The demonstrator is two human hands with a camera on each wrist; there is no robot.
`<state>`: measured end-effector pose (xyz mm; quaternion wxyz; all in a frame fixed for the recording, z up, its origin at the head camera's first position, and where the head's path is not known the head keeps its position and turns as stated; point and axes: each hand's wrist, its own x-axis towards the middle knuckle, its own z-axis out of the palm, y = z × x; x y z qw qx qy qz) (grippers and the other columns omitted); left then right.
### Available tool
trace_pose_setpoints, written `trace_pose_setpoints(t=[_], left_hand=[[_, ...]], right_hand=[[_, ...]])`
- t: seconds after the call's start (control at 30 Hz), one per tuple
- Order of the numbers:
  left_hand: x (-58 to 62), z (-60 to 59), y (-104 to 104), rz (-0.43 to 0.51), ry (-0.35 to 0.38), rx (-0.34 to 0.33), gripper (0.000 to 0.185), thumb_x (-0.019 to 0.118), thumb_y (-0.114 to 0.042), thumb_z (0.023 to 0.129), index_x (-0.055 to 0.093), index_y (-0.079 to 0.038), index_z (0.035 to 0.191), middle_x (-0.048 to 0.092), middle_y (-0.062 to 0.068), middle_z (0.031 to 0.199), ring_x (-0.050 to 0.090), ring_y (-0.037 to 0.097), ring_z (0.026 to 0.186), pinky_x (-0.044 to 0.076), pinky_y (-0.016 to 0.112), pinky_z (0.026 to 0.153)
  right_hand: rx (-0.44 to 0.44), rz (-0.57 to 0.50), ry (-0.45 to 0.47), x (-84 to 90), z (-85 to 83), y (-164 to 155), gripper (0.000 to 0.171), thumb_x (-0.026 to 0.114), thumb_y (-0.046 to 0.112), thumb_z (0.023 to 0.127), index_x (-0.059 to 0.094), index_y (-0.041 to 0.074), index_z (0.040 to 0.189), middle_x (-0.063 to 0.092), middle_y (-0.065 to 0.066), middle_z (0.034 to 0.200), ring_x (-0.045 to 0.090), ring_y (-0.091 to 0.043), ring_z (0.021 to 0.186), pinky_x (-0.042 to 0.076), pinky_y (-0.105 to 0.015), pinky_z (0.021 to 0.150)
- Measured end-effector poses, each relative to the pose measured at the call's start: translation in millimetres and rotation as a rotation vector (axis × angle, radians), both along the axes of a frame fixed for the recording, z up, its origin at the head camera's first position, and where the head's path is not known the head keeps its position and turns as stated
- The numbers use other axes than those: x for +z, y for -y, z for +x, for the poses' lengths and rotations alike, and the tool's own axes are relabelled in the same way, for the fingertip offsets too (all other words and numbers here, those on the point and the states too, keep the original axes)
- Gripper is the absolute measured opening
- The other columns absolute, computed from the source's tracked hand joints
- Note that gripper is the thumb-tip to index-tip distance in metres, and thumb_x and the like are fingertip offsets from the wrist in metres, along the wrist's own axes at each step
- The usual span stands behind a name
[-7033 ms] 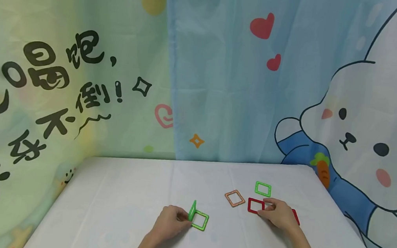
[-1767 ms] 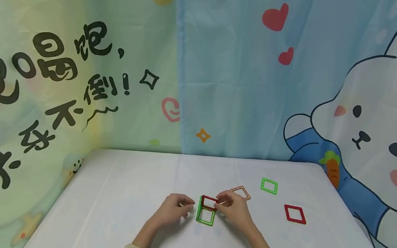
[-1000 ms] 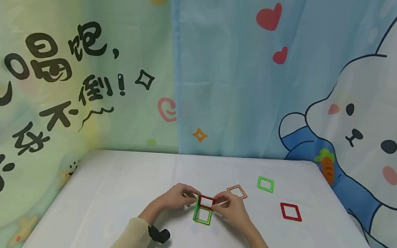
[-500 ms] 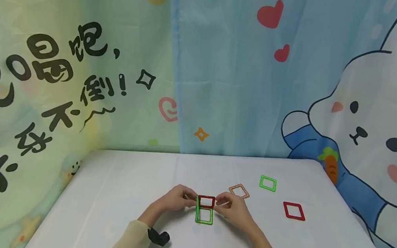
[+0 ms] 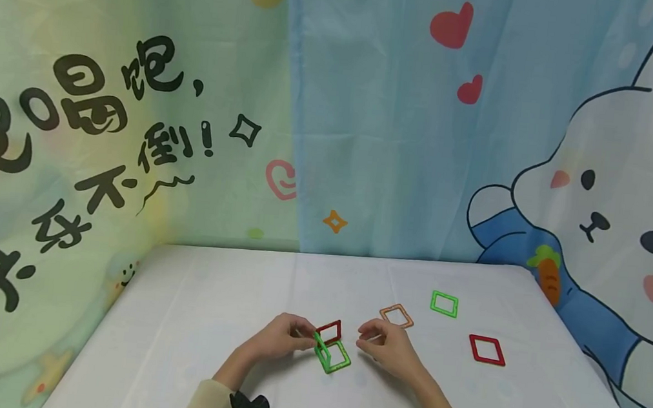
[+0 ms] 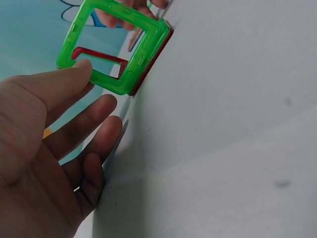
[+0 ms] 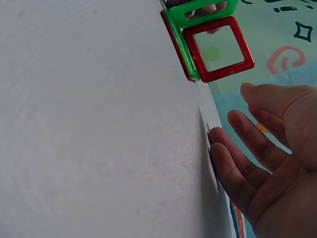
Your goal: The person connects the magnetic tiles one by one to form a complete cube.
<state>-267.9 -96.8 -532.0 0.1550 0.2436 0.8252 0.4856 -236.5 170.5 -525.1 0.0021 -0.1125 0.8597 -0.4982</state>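
Square magnetic tiles, frame-like with hollow middles, stand joined near the middle of the table. My left hand (image 5: 275,339) pinches an upright green magnetic tile (image 6: 74,34) near a corner, the thumb across its frame. Against it stands a red magnetic tile (image 7: 242,42), also upright. Both rise from a green magnetic tile (image 5: 339,368) lying flat, with a red edge showing beneath it in the wrist views. To the right of this build, my right hand (image 5: 392,349) hovers apart, holding nothing, its fingers loosely bent.
Beyond my right hand an orange magnetic tile (image 5: 390,307) lies flat. A loose green magnetic tile (image 5: 444,314) is farther back, and a loose red magnetic tile (image 5: 489,362) lies to the right. The white table (image 5: 209,284) backs onto a printed curtain (image 5: 361,136).
The red tile came from the right to stand on the green pieces. Since half a second ago, my right hand has let go of it, and the joined tiles have turned.
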Motion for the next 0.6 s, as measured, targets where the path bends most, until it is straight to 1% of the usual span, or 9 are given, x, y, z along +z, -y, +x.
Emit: trace_pose_setpoints(t=[0.17, 0.33, 0.47, 0.6], left_hand=[[-1.4, 7.5, 1, 0.01, 0.012, 0.004, 0.016, 0.07, -0.018, 0.09, 0.072, -0.008, 0.103, 0.067, -0.004, 0.085, 0.06, 0.011, 0.069, 0.046, 0.025, 0.056], [0.0, 11.8, 2, 0.031, 0.014, 0.004, 0.019, 0.062, -0.024, 0.096, 0.071, -0.008, 0.104, 0.067, -0.003, 0.087, 0.062, 0.014, 0.071, 0.047, 0.027, 0.058], [0.0, 12.6, 1, 0.03, 0.031, 0.008, 0.024, 0.056, -0.029, 0.1, 0.07, -0.009, 0.104, 0.068, -0.003, 0.087, 0.063, 0.015, 0.073, 0.047, 0.029, 0.062], [-1.6, 13.3, 0, 0.028, 0.042, 0.014, 0.029, 0.05, -0.031, 0.102, 0.07, -0.01, 0.104, 0.069, -0.002, 0.088, 0.064, 0.016, 0.074, 0.047, 0.03, 0.065]], right_hand=[[-0.002, -0.001, 0.027, 4.7, 4.2, -3, 0.018, 0.074, 0.008, 0.085, 0.067, 0.002, 0.1, 0.067, -0.003, 0.09, 0.062, -0.016, 0.073, 0.051, -0.027, 0.059], [-0.018, 0.016, 0.039, 11.3, 8.1, -13, 0.018, 0.073, 0.009, 0.086, 0.066, 0.002, 0.101, 0.067, -0.004, 0.095, 0.063, -0.016, 0.077, 0.051, -0.028, 0.059], [-0.06, 0.077, 0.02, 19.6, 11.0, -28, 0.019, 0.073, 0.008, 0.086, 0.067, 0.002, 0.103, 0.067, -0.006, 0.098, 0.063, -0.017, 0.08, 0.051, -0.028, 0.063], [-0.129, 0.165, 0.0, 28.6, 15.4, -50, 0.022, 0.073, 0.01, 0.086, 0.067, 0.003, 0.106, 0.067, -0.009, 0.102, 0.062, -0.019, 0.082, 0.05, -0.029, 0.065]])
